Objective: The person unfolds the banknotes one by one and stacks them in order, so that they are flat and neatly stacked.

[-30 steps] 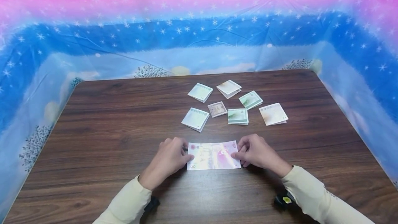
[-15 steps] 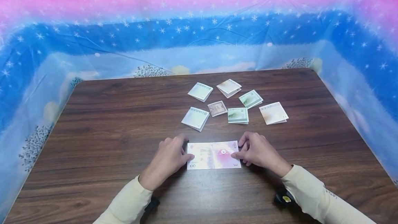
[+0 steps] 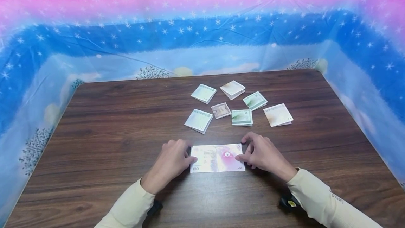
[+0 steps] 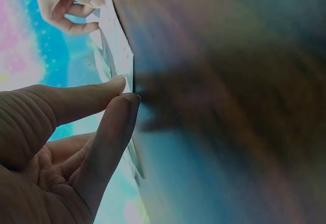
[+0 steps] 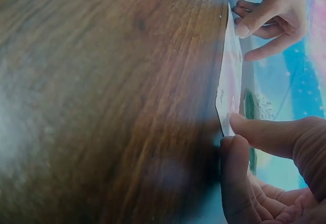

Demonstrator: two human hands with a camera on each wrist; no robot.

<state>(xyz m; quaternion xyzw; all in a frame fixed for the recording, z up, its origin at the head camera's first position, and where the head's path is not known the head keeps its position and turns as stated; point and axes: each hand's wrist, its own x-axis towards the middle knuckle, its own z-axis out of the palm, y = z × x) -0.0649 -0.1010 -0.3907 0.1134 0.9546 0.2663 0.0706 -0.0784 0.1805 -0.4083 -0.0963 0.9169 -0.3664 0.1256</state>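
A pink 100 banknote [image 3: 207, 164] lies unfolded near the middle front of the table, a crease running down its centre. My left hand [image 3: 169, 159] pinches its left end, thumb on top. At the opposite end my right hand [image 3: 261, 154] pinches it the same way, its index finger raised behind the far corner. Seen edge-on in the left wrist view, the note [image 4: 117, 35] meets the left thumb and a finger at its edge. The right wrist view shows the note [image 5: 229, 76] low over the wood, the right thumb pressing its near corner.
Beyond the hands lie several folded banknotes: pale green ones [image 3: 198, 119], green ones marked 2 [image 3: 242, 117], pale brownish ones [image 3: 278, 114] and a small brown one [image 3: 220, 111]. The wooden table [image 3: 110, 126] is bordered by a snowflake-patterned cloth [image 3: 202, 34].
The right index finger has lifted a little away from the note's far corner. The note, left hand and folded banknotes stay almost where they were.
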